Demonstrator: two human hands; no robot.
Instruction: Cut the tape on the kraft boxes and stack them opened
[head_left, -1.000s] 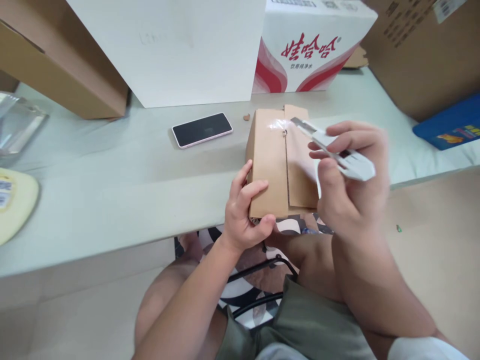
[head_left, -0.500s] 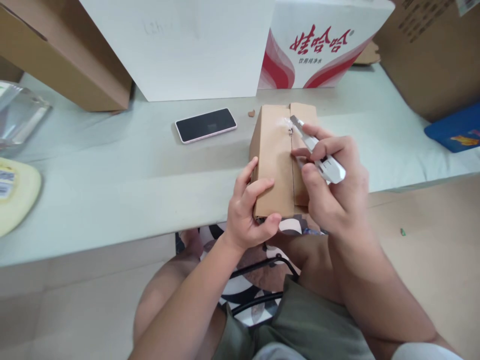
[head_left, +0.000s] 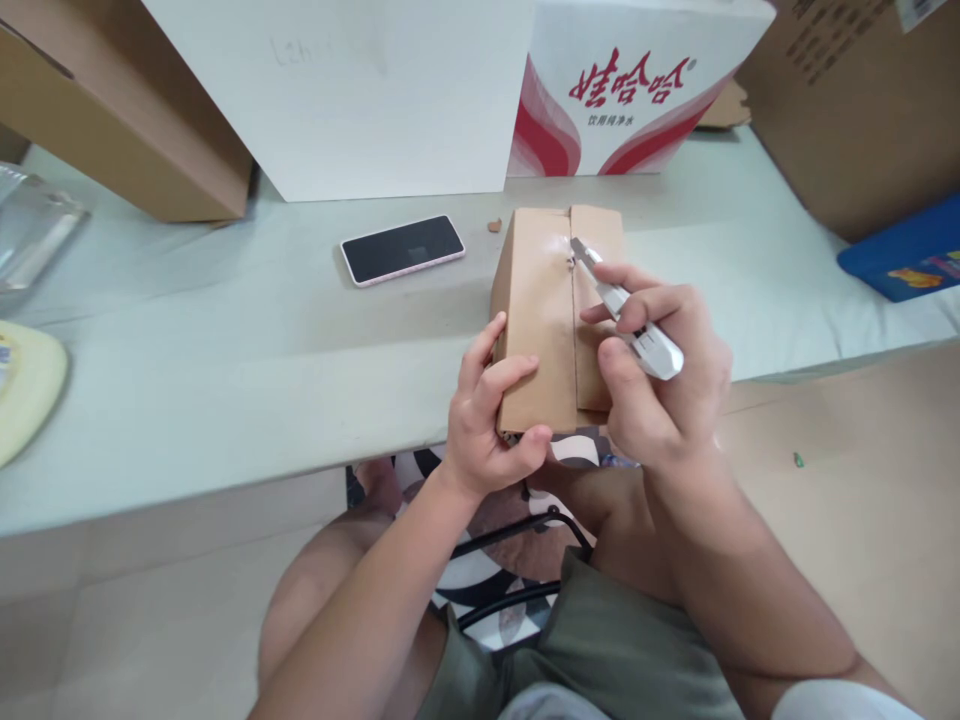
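A small brown cardboard box (head_left: 537,330) rests at the table's front edge, with a seam running down its top. My left hand (head_left: 491,415) grips the near left corner of this box, thumb on the near end and fingers along the side and top. In my right hand (head_left: 664,365) is a white utility knife (head_left: 626,315), its tip at the seam near the box's far end. Shiny clear tape (head_left: 553,248) and a small dark torn spot lie by the tip. The underside of the box is hidden.
A phone (head_left: 403,250) lies screen up on the pale green tabletop (head_left: 225,380). Behind stand a white carton (head_left: 337,110) and a red-and-white carton (head_left: 637,100). Larger brown boxes (head_left: 847,130) flank both sides. A blue package (head_left: 907,255) sits right, a yellowish container (head_left: 30,400) left.
The knife's tip has shifted slightly, and its handle is tilted a little lower toward me. My left hand keeps its hold on the box. The whole view has moved slightly.
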